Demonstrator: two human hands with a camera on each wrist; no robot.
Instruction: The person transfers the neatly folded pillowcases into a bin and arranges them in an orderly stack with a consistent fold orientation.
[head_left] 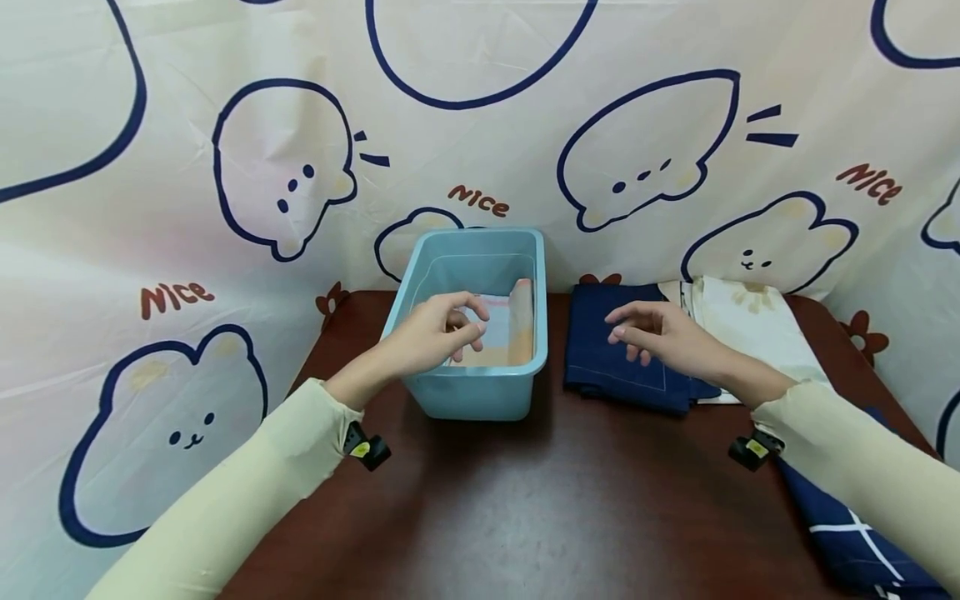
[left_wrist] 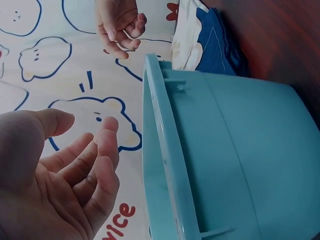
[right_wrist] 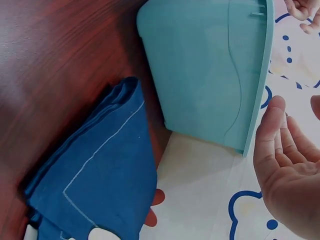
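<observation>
A light-blue plastic bin [head_left: 480, 393] stands on the dark wooden table, with folded cloth [head_left: 495, 329] in pale and orange tones inside it. Over the bin's near left rim hovers my left hand [head_left: 435, 335], its fingers loosely bent and holding nothing. My right hand [head_left: 667, 337] is in the air above a folded navy cloth [head_left: 600, 342], fingers relaxed and nothing between them. In the left wrist view, the thumb and fingers of the left hand [left_wrist: 75, 175] are apart, beside the bin's rim. The right wrist view shows the right hand [right_wrist: 290, 165] similarly loose.
A folded white cloth with a flower print [head_left: 757, 325] lies behind the right forearm. Another navy cloth with white lines [head_left: 862, 525] sits at the table's right edge. A printed curtain [head_left: 480, 150] hangs close behind the table [head_left: 525, 517].
</observation>
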